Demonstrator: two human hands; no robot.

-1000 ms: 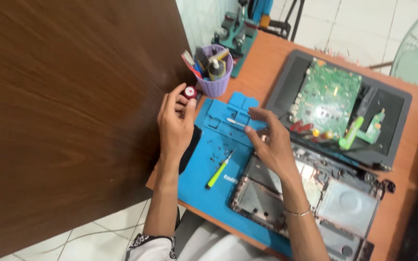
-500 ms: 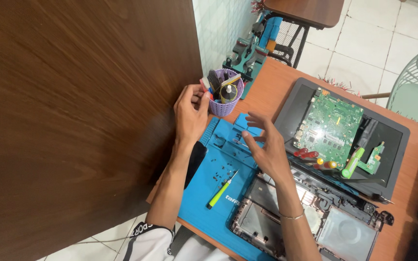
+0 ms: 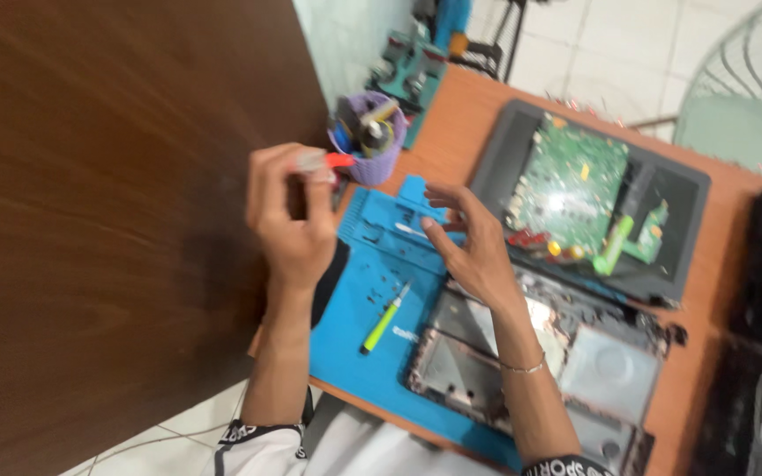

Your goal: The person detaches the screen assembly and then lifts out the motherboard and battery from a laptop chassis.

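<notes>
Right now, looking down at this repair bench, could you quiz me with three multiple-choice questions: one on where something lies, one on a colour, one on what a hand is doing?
1. Where does the yellow-green screwdriver lie?
A. on the blue work mat
B. inside the purple cup
C. on the floor

2. What colour is the circuit board resting on the grey laptop cover?
A. red
B. green
C. white

3. What is the left hand doing?
A. lying flat and empty
B. pinching a small red-tipped item
C. gripping the screwdriver

Answers:
1. A, it lies on the mat, apart from both hands.
2. B, the board is plainly green.
3. B, its fingertips close on the item beside the cup, while the right hand hovers with fingers spread over the mat.
</notes>
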